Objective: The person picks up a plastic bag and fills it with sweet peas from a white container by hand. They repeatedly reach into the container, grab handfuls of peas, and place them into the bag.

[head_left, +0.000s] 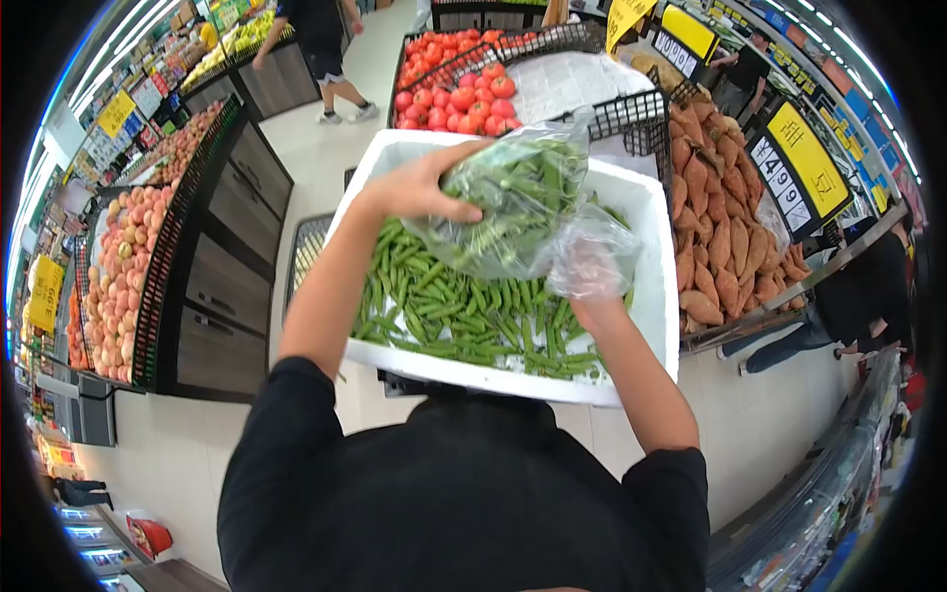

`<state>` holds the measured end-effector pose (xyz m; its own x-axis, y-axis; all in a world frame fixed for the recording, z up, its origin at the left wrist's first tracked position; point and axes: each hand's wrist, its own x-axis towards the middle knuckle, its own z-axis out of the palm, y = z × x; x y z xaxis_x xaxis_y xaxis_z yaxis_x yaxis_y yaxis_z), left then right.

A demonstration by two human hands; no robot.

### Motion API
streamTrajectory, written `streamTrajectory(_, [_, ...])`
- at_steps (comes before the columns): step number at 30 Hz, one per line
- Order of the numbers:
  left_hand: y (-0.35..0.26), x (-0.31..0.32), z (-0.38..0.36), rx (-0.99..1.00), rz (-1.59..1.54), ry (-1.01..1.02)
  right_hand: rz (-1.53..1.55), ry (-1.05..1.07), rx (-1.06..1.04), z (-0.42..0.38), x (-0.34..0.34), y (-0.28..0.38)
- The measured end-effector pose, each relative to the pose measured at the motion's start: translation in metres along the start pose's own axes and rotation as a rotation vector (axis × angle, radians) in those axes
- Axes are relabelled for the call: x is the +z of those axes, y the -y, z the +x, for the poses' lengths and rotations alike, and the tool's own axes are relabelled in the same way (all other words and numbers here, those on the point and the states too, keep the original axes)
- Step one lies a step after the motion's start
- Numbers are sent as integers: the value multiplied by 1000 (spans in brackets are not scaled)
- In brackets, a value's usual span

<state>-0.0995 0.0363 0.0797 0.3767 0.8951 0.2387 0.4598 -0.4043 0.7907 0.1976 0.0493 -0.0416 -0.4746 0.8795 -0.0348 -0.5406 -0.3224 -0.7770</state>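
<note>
A clear plastic bag (533,183) bulging with green pea pods is held above a white foam box (648,326). My left hand (424,187) grips the bag's left side, thumb toward me and fingers partly hidden behind it. Crinkled plastic from the bag's loose end covers my right hand (590,266), whose fingers show only dimly through it as they hold that end. Below both hands, loose pea pods (473,306) are spread over the bottom of the box, with white patches showing between them.
Beyond the box lie tomatoes (464,99) beside black crates (626,116). Sweet potatoes (725,217) are heaped to the right, near a yellow price sign (801,163). A peach stand (123,257) is at left. One person (321,49) walks ahead; another (858,296) is at right.
</note>
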Motion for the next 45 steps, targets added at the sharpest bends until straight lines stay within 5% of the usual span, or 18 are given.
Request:
streamTrajectory(1, [-1,-3,3,10,202,77,-5,-18,23,-1,-5,-14])
streamTrajectory(5, [-1,-13,21,50,228,186,-291,-93,56,-7,0,-44])
streamTrajectory(7, [-20,-14,22,-3,288,234,-636,-7,266,-1,-1,-50])
streamTrajectory(8, [-28,-14,21,-52,351,284,-1282,277,-49,4,-3,-38])
streamTrajectory(9, [-28,-14,21,-53,353,282,-1282,279,-51,-3,10,-17])
streamTrajectory(12, [-20,-8,19,-31,512,291,-1682,778,335,-12,26,32])
streamTrajectory(15, [-16,1,17,-106,520,310,-1605,406,308,10,0,57])
streamTrajectory(18, [1,16,24,-25,447,315,-1024,-109,3,25,22,53])
streamTrajectory(23, [39,34,16,29,407,218,-990,79,-11,63,-1,19])
streamTrajectory(31, [103,3,-68,-167,483,-116,-706,-108,116,59,-13,10])
streamTrajectory(33, [106,2,-76,-567,-35,-68,-770,-102,219,54,-7,9])
streamTrajectory(38, [118,-4,-77,-534,-67,-40,-914,3,357,44,2,17])
streamTrajectory(41, [121,-6,-80,-537,-50,-58,-1054,115,230,46,-11,12])
streamTrajectory(45, [117,-6,-79,-469,-21,-149,-875,136,180,45,-12,16])
